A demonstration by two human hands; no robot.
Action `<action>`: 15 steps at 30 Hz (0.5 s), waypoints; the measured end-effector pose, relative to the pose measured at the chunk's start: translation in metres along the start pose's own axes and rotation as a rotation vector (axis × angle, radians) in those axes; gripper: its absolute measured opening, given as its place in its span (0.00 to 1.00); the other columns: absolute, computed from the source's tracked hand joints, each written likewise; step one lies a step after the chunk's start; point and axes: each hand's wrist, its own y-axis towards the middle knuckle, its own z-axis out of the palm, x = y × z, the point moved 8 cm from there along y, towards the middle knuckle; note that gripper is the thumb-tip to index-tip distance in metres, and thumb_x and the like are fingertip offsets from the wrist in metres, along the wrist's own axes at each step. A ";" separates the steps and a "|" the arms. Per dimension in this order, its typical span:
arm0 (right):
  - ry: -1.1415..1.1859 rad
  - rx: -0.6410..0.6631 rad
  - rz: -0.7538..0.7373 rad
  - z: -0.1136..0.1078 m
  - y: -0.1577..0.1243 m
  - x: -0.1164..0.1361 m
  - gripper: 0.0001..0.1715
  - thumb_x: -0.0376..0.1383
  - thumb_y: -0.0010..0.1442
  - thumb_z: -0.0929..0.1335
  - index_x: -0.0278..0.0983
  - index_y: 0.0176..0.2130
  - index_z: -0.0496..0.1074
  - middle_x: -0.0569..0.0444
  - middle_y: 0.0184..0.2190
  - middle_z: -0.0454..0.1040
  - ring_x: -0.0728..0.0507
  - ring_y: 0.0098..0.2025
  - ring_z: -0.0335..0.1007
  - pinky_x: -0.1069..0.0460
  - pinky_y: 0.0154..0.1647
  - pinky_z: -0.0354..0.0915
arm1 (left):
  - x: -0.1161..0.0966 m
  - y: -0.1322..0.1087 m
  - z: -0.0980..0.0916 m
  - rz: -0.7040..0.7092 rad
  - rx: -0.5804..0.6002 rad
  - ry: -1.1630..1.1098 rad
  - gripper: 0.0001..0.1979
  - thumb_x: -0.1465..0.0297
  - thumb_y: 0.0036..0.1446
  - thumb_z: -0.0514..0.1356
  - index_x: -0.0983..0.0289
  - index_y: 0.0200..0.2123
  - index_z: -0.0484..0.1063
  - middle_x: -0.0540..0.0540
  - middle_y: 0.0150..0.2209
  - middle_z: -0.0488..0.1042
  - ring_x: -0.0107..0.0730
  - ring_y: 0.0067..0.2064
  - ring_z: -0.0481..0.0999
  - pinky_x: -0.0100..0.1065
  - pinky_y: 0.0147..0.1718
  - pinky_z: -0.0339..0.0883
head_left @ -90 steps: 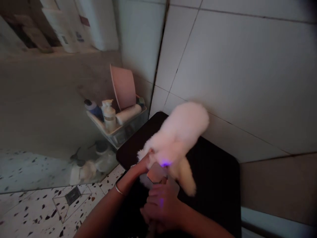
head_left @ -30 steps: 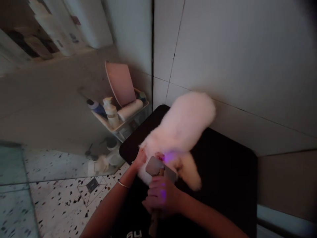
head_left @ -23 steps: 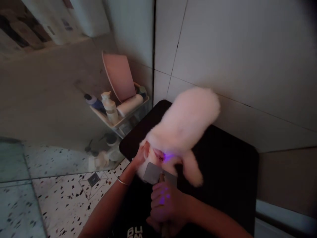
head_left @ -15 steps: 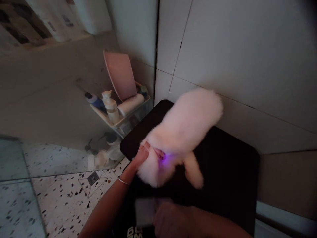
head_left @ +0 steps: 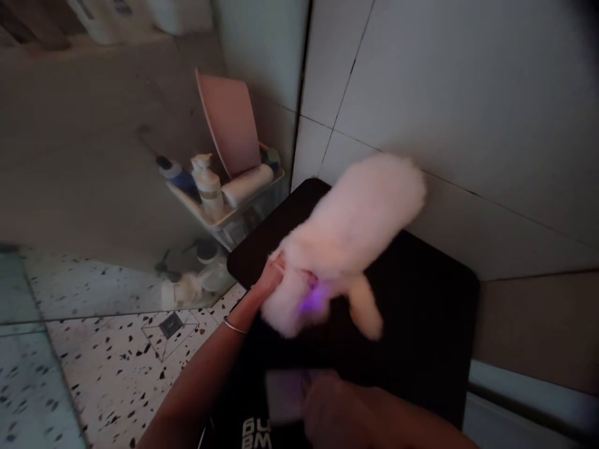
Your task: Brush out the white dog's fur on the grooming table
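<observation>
A small white fluffy dog point(head_left: 350, 231) stands on a black table top point(head_left: 421, 312) in a tiled corner. A purple light point(head_left: 307, 304) glows on its fur near the hindquarters. My left hand point(head_left: 267, 280) grips the fur at the dog's rear, fingers partly buried in it. My right hand point(head_left: 334, 408) is low in the picture, blurred, closed round the handle of a flat rectangular brush point(head_left: 290, 390), which is held away from the dog.
A wall shelf point(head_left: 219, 218) at the left holds a pump bottle point(head_left: 208, 187), a blue bottle point(head_left: 175, 174), a tube and a pink basin point(head_left: 229, 125). Below is a speckled floor with a drain point(head_left: 171, 324). White tiles close in behind and to the right.
My right hand has drawn the brush back off the dog's rear and down toward me. My left hand has stayed on the fur. The dog has shifted slightly.
</observation>
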 end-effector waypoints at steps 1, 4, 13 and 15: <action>0.020 -0.006 0.021 0.001 0.000 0.004 0.31 0.37 0.65 0.60 0.38 0.18 0.38 0.62 0.13 0.46 0.52 0.18 0.49 0.54 0.25 0.53 | -0.001 0.000 -0.002 0.001 0.000 0.007 0.21 0.56 0.61 0.49 0.69 0.38 0.72 0.59 0.39 0.76 0.35 0.40 0.73 0.33 0.42 0.67; -0.289 -0.139 0.097 -0.005 0.008 0.003 0.33 0.36 0.62 0.65 0.37 0.17 0.40 0.63 0.12 0.44 0.52 0.17 0.43 0.52 0.23 0.47 | 0.000 -0.004 -0.007 -0.032 0.076 0.102 0.30 0.51 0.63 0.41 0.69 0.34 0.72 0.58 0.33 0.76 0.34 0.36 0.72 0.32 0.38 0.67; -0.751 0.040 0.214 0.022 0.017 -0.029 0.11 0.32 0.56 0.66 0.38 0.23 0.65 0.61 0.15 0.63 0.49 0.22 0.55 0.51 0.27 0.50 | 0.011 -0.022 -0.006 -0.114 0.428 0.130 0.34 0.46 0.59 0.45 0.69 0.43 0.74 0.59 0.41 0.76 0.38 0.40 0.74 0.34 0.40 0.67; -0.608 0.060 0.260 0.029 0.007 -0.009 0.14 0.35 0.56 0.67 0.40 0.21 0.63 0.61 0.15 0.62 0.49 0.21 0.56 0.51 0.27 0.53 | 0.015 -0.021 -0.003 -0.144 0.470 0.037 0.35 0.45 0.58 0.46 0.69 0.44 0.75 0.60 0.43 0.76 0.39 0.41 0.74 0.34 0.40 0.68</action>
